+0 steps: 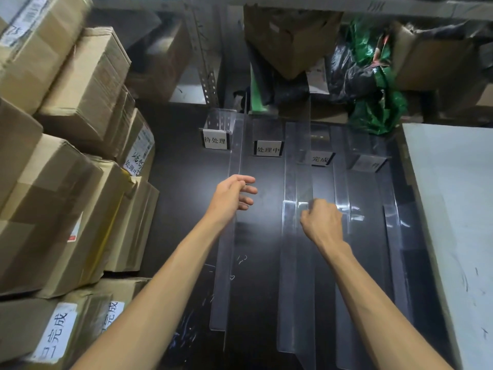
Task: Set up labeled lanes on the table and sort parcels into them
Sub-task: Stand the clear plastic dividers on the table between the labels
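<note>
Along the dark table (186, 209), clear dividers (296, 263) fence narrow lanes behind 4 label stands (215, 139); boxes (66, 182) crowd the left edge. I see my right hand (321, 218) pinching the middle divider's top, my left hand (234, 193) loose, holding nothing.

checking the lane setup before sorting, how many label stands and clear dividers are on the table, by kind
label stands: 4 (one too blurred to read)
clear dividers: 4, as far as the glare lets me tell
total: 8
</note>
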A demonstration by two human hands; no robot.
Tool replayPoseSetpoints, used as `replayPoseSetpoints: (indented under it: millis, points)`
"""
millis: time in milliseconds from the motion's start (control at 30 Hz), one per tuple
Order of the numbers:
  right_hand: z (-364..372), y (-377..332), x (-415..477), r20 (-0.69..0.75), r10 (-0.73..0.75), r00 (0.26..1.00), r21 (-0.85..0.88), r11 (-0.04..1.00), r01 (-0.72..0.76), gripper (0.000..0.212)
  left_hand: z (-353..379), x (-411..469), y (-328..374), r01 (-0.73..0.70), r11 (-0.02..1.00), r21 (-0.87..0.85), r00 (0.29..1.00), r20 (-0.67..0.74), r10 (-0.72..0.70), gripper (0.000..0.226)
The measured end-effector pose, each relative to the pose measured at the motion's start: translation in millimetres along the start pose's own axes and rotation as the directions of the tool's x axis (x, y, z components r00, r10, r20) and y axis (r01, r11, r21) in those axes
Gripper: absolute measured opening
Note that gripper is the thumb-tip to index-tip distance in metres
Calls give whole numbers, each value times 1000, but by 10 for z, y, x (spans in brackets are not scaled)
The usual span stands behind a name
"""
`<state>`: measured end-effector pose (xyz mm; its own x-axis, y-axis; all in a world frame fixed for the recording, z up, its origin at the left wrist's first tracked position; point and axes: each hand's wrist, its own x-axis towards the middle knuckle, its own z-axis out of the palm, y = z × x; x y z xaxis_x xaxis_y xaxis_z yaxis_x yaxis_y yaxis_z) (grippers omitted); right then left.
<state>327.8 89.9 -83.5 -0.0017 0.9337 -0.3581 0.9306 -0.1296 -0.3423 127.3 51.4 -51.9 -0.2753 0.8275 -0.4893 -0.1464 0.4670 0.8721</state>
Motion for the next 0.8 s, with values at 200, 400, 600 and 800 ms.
replayPoseSetpoints:
  millis: [200, 400, 600, 800]
  points:
    - [29, 12, -42, -19, 18, 1000, 13, 1000, -18, 20, -73, -2, 10, -11, 1000, -5, 1000, -8, 11, 32]
    - [24, 0, -86, 3, 43, 999, 44, 998, -43, 16, -167, -39, -55, 0, 1000, 14, 1000, -15, 0, 32]
    - [-101, -135, -228, -182, -11, 983, 109, 994, 31, 50, -219, -117, -7, -16, 1000, -2, 1000, -11, 16, 32]
    - [-251, -282, -318, -225, -155, 962, 253, 944, 211, 36, -184, -196, 109, -71, 997, 19, 997, -12, 72, 32]
